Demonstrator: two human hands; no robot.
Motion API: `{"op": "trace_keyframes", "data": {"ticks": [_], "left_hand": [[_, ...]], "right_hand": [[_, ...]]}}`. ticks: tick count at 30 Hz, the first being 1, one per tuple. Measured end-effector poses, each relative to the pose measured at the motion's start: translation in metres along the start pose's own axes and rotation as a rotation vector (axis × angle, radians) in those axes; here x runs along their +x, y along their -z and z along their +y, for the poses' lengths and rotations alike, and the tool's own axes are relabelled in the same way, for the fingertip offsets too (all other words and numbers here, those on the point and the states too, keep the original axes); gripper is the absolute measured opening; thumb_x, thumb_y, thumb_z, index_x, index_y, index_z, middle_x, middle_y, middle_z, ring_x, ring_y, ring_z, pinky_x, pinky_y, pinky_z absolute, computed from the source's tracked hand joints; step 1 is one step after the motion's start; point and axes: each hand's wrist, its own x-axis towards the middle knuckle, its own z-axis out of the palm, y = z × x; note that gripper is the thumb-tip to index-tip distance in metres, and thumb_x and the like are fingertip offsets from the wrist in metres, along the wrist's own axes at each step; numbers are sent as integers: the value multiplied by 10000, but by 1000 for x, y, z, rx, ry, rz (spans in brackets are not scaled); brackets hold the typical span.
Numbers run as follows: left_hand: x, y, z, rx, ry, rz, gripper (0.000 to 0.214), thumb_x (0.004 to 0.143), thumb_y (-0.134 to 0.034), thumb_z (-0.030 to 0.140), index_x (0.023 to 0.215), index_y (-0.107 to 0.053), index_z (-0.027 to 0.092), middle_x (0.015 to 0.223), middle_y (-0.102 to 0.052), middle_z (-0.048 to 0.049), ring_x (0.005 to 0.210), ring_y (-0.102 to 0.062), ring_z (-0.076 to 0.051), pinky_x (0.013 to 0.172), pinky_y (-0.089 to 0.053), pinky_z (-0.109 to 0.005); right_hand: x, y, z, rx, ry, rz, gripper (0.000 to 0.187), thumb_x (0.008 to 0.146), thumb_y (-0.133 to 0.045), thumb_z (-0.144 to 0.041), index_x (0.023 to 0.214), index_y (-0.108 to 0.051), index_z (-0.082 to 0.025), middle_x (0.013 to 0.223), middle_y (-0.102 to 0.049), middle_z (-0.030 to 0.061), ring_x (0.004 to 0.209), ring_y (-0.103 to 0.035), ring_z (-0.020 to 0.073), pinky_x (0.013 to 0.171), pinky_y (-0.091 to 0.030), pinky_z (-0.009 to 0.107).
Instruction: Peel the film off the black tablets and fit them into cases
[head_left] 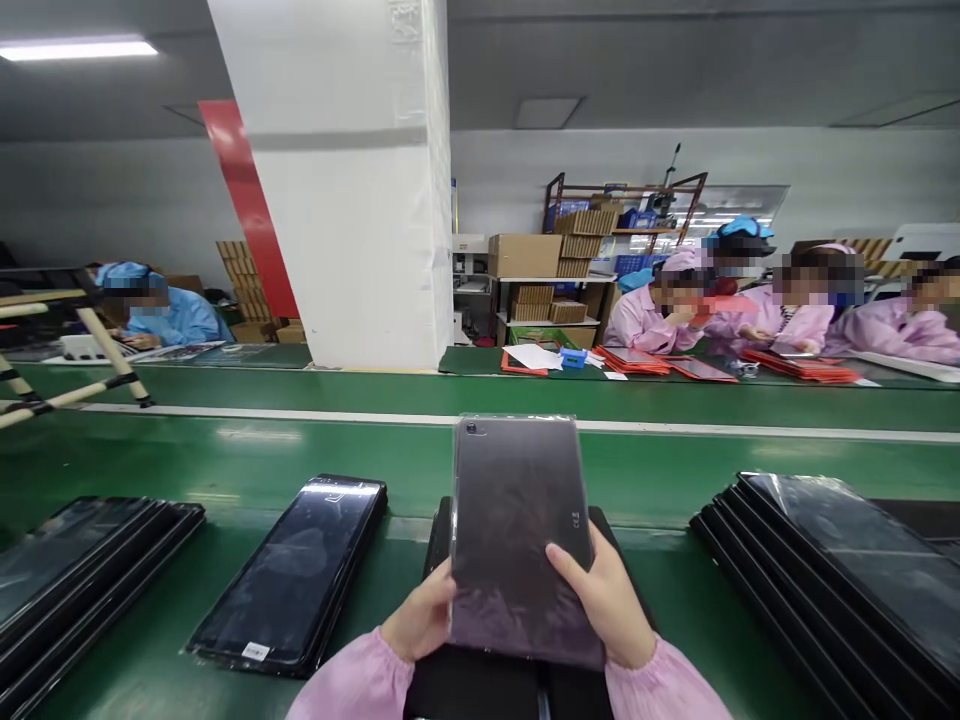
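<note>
A dark tablet (517,560) in a clear plastic sleeve is held up in front of me, its back with the camera lens facing me. My left hand (424,610) grips its lower left edge, most fingers hidden behind it. On the right side, my right hand (604,595) holds the tablet with the thumb pressed on its back. Below the tablet lies a black case or stack (495,690), largely covered by the tablet and my hands. Left of it, a small stack of tablets (292,570) lies screen up, with a white label on the top one.
More tablets are piled at the far left (82,560) and in a taller stack at the right (832,580). The green work surface (405,460) runs across. Beyond stand a white pillar (352,230), co-workers in pink (637,320) and blue (176,315), and red-orange sheets (634,360).
</note>
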Motion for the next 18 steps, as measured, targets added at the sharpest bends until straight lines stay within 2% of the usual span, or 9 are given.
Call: {"op": "trace_keyframes", "data": {"ticks": [3,5,7,9,12,16,18], "left_hand": [[5,9,-15,73,-21,15,627,547,-924,275,1130,-701,217,1110,-738,-96,1093,-668,-315,1012,-475,-458],[7,15,-25,68,-55,79,629,560,-921,289,1139,-691,209,1147,-732,-106,1120,-656,-325,1024,-468,-475],[7,22,-31,88,-76,129,646,558,-924,303,1148,-684,197,1172,-726,-116,1132,-646,-334,1024,-466,-482],[6,27,-34,129,-84,148,646,559,-924,319,1145,-687,183,1176,-724,-122,1134,-640,-337,1031,-457,-482],[6,31,-36,149,-78,171,662,555,-926,345,1149,-684,177,1187,-720,-124,1152,-625,-340,1046,-441,-476],[5,30,-36,176,-62,218,676,536,-930,391,1118,-683,152,1163,-726,-139,1123,-634,-352,1022,-457,-480],[5,27,-33,215,-64,210,678,555,-919,418,1121,-679,134,1152,-727,-146,1107,-640,-349,1011,-466,-475]], "right_hand": [[16,5,4,-119,75,-61,526,819,-722,-486,1211,-651,-143,1208,-721,152,1145,-672,324,1008,-533,488],[23,5,11,-124,86,-37,513,862,-673,-491,1239,-626,-146,1226,-710,150,1150,-673,302,1014,-533,463],[27,2,18,-131,95,67,494,864,-663,-505,1202,-633,-145,1186,-715,149,1083,-698,287,975,-557,443],[28,-1,23,-209,133,212,418,838,-689,-509,1055,-680,-152,1069,-727,136,946,-714,272,872,-588,422],[27,-5,25,-397,245,390,277,856,-690,-458,852,-693,-182,896,-708,99,798,-668,239,736,-564,385],[26,-11,24,-541,452,483,174,915,-649,-324,784,-667,-210,755,-667,44,701,-621,199,671,-505,342],[22,-22,23,-588,569,477,137,901,-670,-266,773,-659,-217,731,-659,25,688,-619,186,674,-496,331]]}}
